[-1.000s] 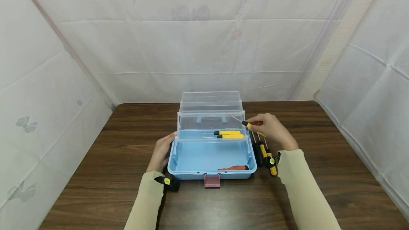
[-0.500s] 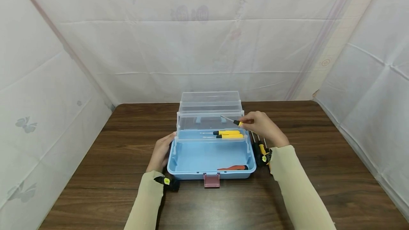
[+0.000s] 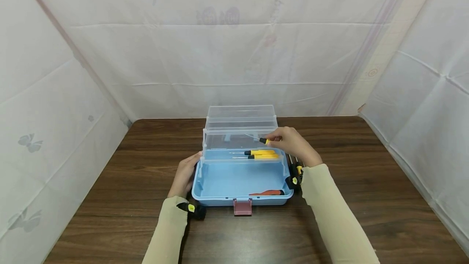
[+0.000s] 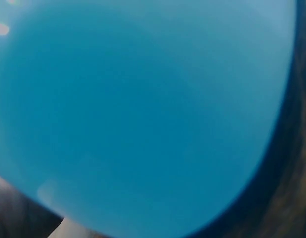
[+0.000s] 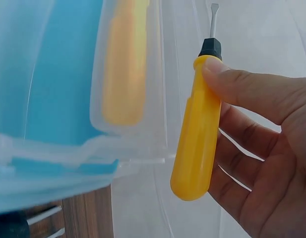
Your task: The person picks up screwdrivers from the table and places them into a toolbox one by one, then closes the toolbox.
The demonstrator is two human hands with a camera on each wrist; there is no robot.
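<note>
I see my right hand (image 3: 291, 144), just right of centre in the head view, pinching a yellow-handled screwdriver (image 5: 200, 121) between thumb and curled fingers, its blade pointing left over the clear upper tray (image 3: 239, 144) of the blue toolbox (image 3: 242, 182). In the right wrist view the handle stands upright against my fingers (image 5: 252, 94), close beside the tray wall. Two more yellow screwdrivers (image 3: 261, 154) lie in that tray, just below the held one. My left hand (image 3: 185, 174) rests against the toolbox's left wall with fingers fairly straight; the left wrist view shows only blurred blue plastic. An orange tool (image 3: 266, 193) lies in the lower right of the box, and other screwdrivers (image 3: 296, 170) lie on the table (image 3: 110, 199) beside my right sleeve.
</note>
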